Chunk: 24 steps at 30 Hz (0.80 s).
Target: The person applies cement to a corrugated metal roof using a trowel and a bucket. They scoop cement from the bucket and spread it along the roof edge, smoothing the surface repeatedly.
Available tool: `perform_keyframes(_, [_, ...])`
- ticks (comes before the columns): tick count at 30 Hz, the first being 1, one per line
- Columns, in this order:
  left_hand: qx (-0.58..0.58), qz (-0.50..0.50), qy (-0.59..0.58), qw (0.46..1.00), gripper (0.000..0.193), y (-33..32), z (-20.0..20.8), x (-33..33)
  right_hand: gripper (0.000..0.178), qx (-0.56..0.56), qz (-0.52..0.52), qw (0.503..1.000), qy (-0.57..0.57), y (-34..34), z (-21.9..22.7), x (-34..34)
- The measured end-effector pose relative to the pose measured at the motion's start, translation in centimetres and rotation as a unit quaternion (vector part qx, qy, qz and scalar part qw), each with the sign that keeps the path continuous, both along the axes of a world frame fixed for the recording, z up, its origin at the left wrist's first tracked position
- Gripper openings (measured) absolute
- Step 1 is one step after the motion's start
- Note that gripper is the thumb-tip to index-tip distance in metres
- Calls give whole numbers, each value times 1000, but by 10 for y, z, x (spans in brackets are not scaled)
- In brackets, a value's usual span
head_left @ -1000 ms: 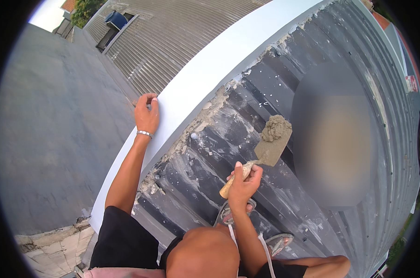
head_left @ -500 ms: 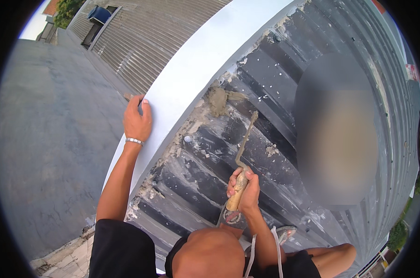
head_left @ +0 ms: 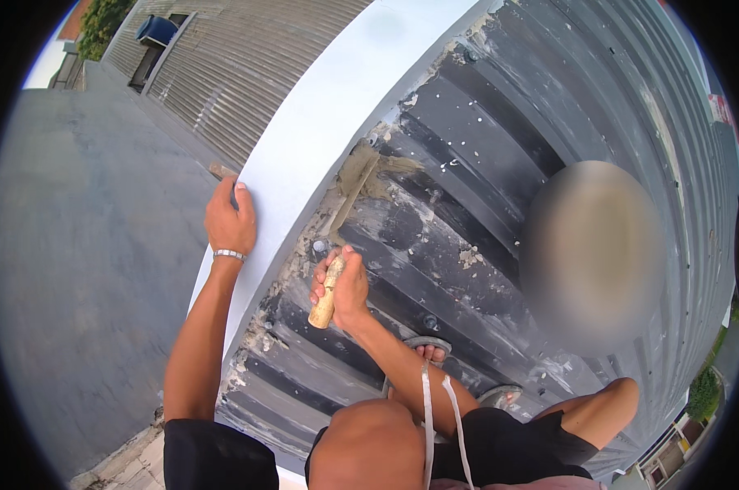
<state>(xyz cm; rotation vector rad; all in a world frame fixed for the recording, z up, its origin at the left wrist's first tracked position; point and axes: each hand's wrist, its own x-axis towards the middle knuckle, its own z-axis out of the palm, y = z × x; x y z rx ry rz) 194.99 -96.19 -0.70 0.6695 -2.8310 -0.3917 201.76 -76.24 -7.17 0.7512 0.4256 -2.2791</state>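
My right hand point(head_left: 342, 287) is closed round the pale wooden handle of a trowel point(head_left: 324, 304). Its narrow blade, smeared with cement, lies against a lump of wet grey mortar point(head_left: 375, 181), where the ribbed metal roof meets the white parapet point(head_left: 304, 106). My left hand point(head_left: 230, 222) grips the parapet's outer edge, with a bracelet at the wrist. Some of its fingers are hidden over that edge. A small brownish piece point(head_left: 221, 170) shows just beyond the fingertips; I cannot tell whether the hand holds it.
Dark corrugated roofing point(head_left: 467, 212) stretches to the right, spotted with paint and mortar crumbs. My sandalled foot point(head_left: 430, 351) stands on it below the right forearm. Beyond the parapet is a smooth grey surface point(head_left: 92, 245), and a blue tank point(head_left: 157, 31) sits at the far left. A blurred oval hides part of the roof.
My right hand has moved left with the trowel, bringing its blade from the open roofing onto the mortar by the parapet. My left hand keeps its grip on the edge. The view has shifted slightly.
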Motion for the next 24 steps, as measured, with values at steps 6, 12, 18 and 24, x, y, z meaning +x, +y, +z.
perform_keyframes(6, [-21, 5, 9, 1000, 36, 2, -1, 1, 34, 59, 21, 998, 14, -17, 11, -6])
perform_keyframes(12, [-30, -4, 11, 999, 38, 1, 0, 2, 32, 63, 47, 997, 8, -29, 17, -8])
perform_keyframes(18, [-39, 0, 27, 999, 39, 3, -6, 3, 32, 36, 58, 998, -2, -37, 30, 4])
perform_keyframes(24, [-16, 14, 4, 1000, 40, 0, -4, 2, 33, -23, 123, 992, -27, -5, 34, 54])
